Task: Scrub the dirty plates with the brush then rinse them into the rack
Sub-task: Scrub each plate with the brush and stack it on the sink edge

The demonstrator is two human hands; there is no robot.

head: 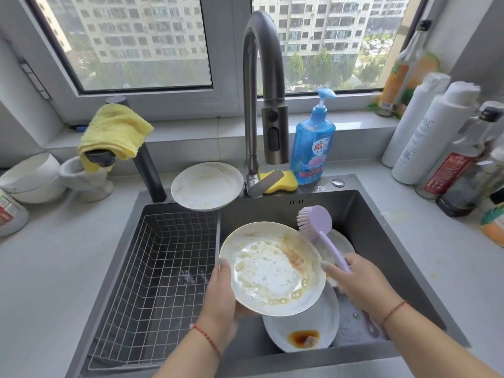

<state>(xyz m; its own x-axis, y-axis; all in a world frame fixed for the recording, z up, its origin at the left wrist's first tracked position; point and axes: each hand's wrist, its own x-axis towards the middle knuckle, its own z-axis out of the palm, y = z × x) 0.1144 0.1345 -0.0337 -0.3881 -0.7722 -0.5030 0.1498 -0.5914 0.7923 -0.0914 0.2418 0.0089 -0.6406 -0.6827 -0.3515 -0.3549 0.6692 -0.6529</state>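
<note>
While our left hand (221,298) grips the dirty plate (271,268) over the sink (381,241), our right hand (357,282) holds the brush (319,230) by its handle. Its bristle head sits just past the plate's far right edge, so we think it must swing left onto the plate.

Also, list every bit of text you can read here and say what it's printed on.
"PAC": white bottle, partly cut off.
Blue soap bottle: red Chinese characters, too blurred to read.
Dark sauce bottle: red label, unreadable.
Oil bottle and jar: labels unreadable.
</note>
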